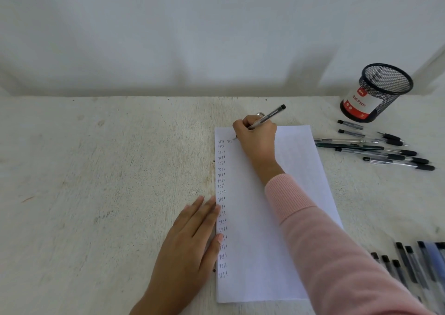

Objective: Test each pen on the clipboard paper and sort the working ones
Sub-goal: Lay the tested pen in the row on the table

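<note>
A white sheet of paper (296, 194) lies on the table, with a column of the handwritten word "test" down its left edge. My right hand (256, 141) grips a clear pen with a black cap end (269, 116) near the sheet's top left, its tip on the paper beside a partly written word at the head of a second column. My left hand (190, 242) lies flat, fingers straight, pressing the sheet's left edge. No clipboard shows under the paper.
A black mesh pen cup (378, 92) with a red and white label stands at the back right. Several pens (378, 148) lie loose just right of the sheet. Another row of pens (414, 266) lies at the right front edge. The wall runs close behind the table.
</note>
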